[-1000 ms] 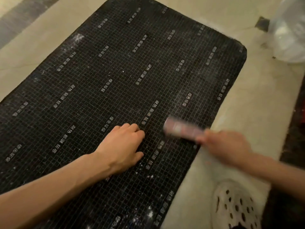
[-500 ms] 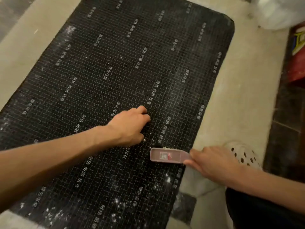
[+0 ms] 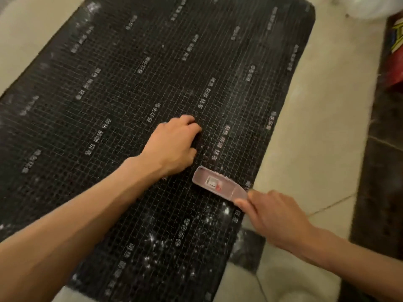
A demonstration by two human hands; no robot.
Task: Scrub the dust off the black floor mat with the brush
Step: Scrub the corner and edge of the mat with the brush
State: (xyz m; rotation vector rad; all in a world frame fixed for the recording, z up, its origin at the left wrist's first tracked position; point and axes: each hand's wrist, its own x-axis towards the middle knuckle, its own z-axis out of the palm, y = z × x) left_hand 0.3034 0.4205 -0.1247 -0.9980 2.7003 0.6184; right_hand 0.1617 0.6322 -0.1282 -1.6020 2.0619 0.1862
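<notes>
The black floor mat (image 3: pixel 130 83), ruled with a fine white grid and printed characters, lies across the tiled floor. White dust specks (image 3: pixel 209 216) are scattered over its near right part, and a fainter patch shows at the far left corner. My left hand (image 3: pixel 172 144) rests on the middle of the mat with fingers curled under, holding nothing. My right hand (image 3: pixel 270 214) grips the handle of a pale pink brush (image 3: pixel 218 184), whose head lies bristles-down on the mat just right of my left hand, near the mat's right edge.
Beige floor tiles (image 3: pixel 316 127) border the mat on the right, with a dark inlay tile (image 3: pixel 248 249) at its near right edge. A dark strip (image 3: pixel 383 171) of floor runs along the far right, with a red and yellow object (image 3: pixel 395 51) on it. A white bag (image 3: pixel 370 5) sits at top right.
The brush swept from farther up the mat toward me along the right edge, then shifted slightly. My left hand stayed on the mat. The view moved forward and left; the shoe left the frame.
</notes>
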